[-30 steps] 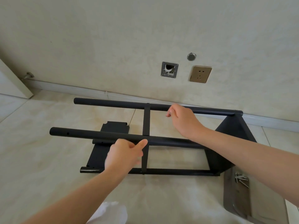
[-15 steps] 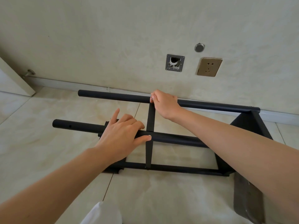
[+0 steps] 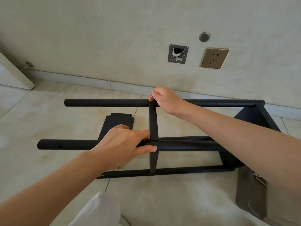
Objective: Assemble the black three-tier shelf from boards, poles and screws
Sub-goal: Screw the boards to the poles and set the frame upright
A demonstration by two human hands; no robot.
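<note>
- The half-built shelf (image 3: 179,144) lies on its side on the floor (image 3: 48,119) near the wall, one board (image 3: 254,121) already fixed at the right end of the poles.
- The middle board (image 3: 153,123) stands edge-on between the far pole (image 3: 105,103) and the near pole (image 3: 68,144). If it sits crooked, I reckon the screw holes won't line up.
- The left hand (image 3: 120,144) wraps the near pole just beside the board, thumb beneath and fingers over the top. Should that hold slacken, the pole's free left end could sag and twist the joint.
- The right hand (image 3: 164,99) pinches at the top of the board against the far pole; whether it holds a screw I cannot tell. A small screw could easily slip and roll off across the tiles.
- A loose board (image 3: 117,123) lies flat under the frame, where a dropped pole could mark it.
</note>
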